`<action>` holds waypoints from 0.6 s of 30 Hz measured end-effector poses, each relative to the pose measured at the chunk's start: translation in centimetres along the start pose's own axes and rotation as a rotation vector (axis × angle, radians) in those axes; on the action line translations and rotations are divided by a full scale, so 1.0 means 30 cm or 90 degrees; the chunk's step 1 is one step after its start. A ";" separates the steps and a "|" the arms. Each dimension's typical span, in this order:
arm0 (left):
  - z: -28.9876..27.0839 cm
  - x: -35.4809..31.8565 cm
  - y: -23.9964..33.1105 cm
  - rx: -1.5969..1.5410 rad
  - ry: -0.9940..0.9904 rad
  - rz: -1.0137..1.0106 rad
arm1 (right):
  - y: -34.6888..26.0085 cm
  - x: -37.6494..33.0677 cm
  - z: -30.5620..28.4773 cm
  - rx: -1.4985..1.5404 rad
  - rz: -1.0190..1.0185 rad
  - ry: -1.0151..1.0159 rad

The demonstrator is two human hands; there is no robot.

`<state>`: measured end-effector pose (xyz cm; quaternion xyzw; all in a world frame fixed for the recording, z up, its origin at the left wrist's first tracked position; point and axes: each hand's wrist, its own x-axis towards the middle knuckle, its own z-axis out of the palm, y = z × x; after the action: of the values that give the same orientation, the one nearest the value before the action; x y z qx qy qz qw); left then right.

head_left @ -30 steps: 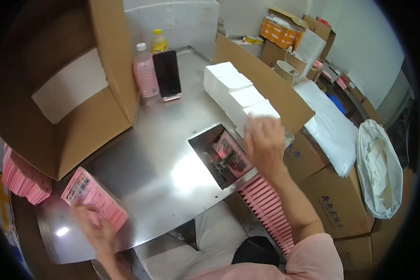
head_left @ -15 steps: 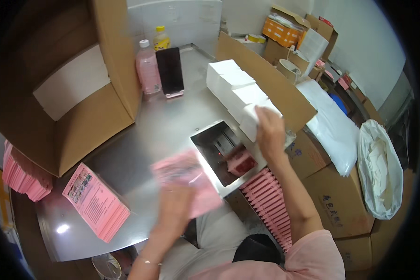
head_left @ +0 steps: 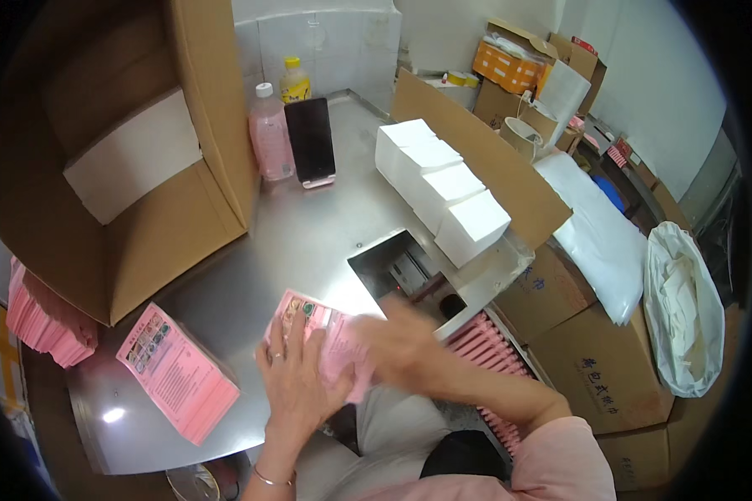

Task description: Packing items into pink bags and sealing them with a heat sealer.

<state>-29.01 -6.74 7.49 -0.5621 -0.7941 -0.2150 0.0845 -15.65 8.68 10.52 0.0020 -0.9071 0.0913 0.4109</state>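
A pink printed wrapper [head_left: 292, 306] lies at the front edge of the steel table. My left hand [head_left: 295, 367] rests on it with the fingers spread and stretched out. Over the wrapper's right side is my right hand [head_left: 405, 346], smeared by motion. Its fingers cannot be made out, nor whether anything is in them. Left of my hands sits a stack of pink printed wrappers [head_left: 175, 371]. Beyond my right hand, a row of white folded tissue stacks [head_left: 443, 184] stands along a cardboard flap. A rectangular opening [head_left: 393, 255] in the table lies between the tissues and my hands.
A large open carton [head_left: 154, 213] takes up the left side, with more pink wrappers [head_left: 46, 321] beside it. A phone [head_left: 311, 142] on a stand and two bottles [head_left: 269, 134] are at the back. Cartons [head_left: 597, 367] and a white plastic bag [head_left: 685, 309] stand at right.
My right hand has left the near end of the tissue row and come down-left to the wrapper. My left hand has spread over the wrapper, which now lies more to the table's edge.
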 end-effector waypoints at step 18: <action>-0.003 0.015 0.065 -0.062 -0.028 0.084 | 0.417 -0.101 -0.213 -0.383 0.255 0.077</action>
<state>-27.37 -5.86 8.22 -0.6213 -0.7456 -0.2348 0.0539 -9.85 21.84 10.34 -0.3015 -0.8501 -0.1008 0.4199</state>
